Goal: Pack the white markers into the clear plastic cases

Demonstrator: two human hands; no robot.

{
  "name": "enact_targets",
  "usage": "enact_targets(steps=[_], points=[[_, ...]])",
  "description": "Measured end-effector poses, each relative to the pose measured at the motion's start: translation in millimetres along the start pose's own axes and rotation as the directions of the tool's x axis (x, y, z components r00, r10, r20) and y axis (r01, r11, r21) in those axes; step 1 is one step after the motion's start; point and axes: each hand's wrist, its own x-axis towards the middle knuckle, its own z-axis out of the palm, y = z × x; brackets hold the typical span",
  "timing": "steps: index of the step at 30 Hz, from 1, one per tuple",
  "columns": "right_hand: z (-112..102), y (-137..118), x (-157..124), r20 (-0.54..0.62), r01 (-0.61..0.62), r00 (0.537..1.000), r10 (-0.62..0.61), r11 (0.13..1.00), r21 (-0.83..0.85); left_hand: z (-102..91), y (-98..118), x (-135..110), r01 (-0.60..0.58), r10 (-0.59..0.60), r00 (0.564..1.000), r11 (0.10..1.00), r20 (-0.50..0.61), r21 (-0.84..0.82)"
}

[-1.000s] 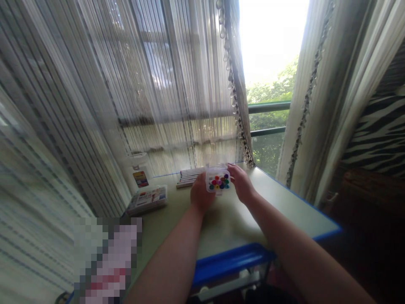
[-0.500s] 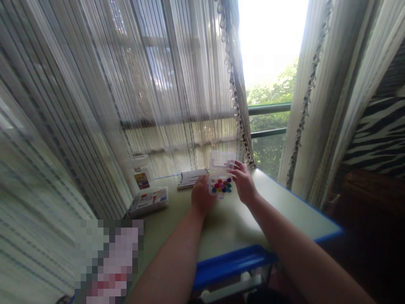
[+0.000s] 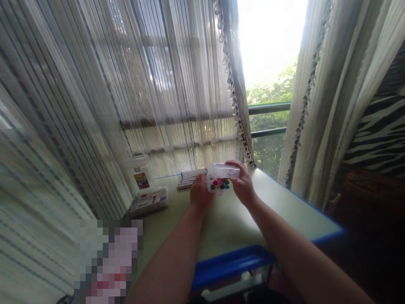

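Note:
A clear plastic marker case (image 3: 219,182) with several coloured marker caps showing stands upright over the green desk (image 3: 228,219). My left hand (image 3: 200,195) grips its left side. My right hand (image 3: 243,184) holds its hinged clear lid (image 3: 223,170), which is tilted down over the caps, half closed. Both hands have fingers wrapped round the case.
A row of loose markers (image 3: 190,177) lies behind the case. A flat plastic box (image 3: 148,200) and a small card (image 3: 141,180) sit at the left. Striped sheer curtains (image 3: 126,93) hang behind; the window opens at the right. The desk has a blue front edge (image 3: 230,264).
The lid stood upright half a second ago; my right hand has swung it down toward the caps. The case has shifted slightly between my hands.

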Motion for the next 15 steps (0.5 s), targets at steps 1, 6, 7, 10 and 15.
enact_targets(steps=[1,6,7,10,15], points=[[0.2,1.1,-0.6,0.002,0.042,0.999,-0.042,0.998,-0.055,0.1,0.5,0.5,0.01,-0.01,1.0,1.0,-0.011,0.002],[-0.4,10.7,-3.2,0.071,0.128,0.991,-0.116,0.971,-0.2,0.3,0.0,2.8,0.06,-0.06,0.997,0.998,-0.058,0.008],[-0.6,12.4,-3.4,0.084,0.135,0.989,-0.12,0.969,-0.208,0.8,-1.3,2.9,0.07,-0.069,0.995,0.998,-0.069,0.01],[-0.9,14.7,-3.3,0.072,0.127,0.991,-0.114,0.965,-0.229,3.0,-5.8,3.0,0.072,-0.069,0.992,0.997,-0.107,0.022],[-0.7,9.4,-3.4,0.047,0.051,0.998,-0.044,0.984,-0.17,2.9,-4.9,2.3,0.108,-0.107,0.99,0.994,-0.096,0.002]])
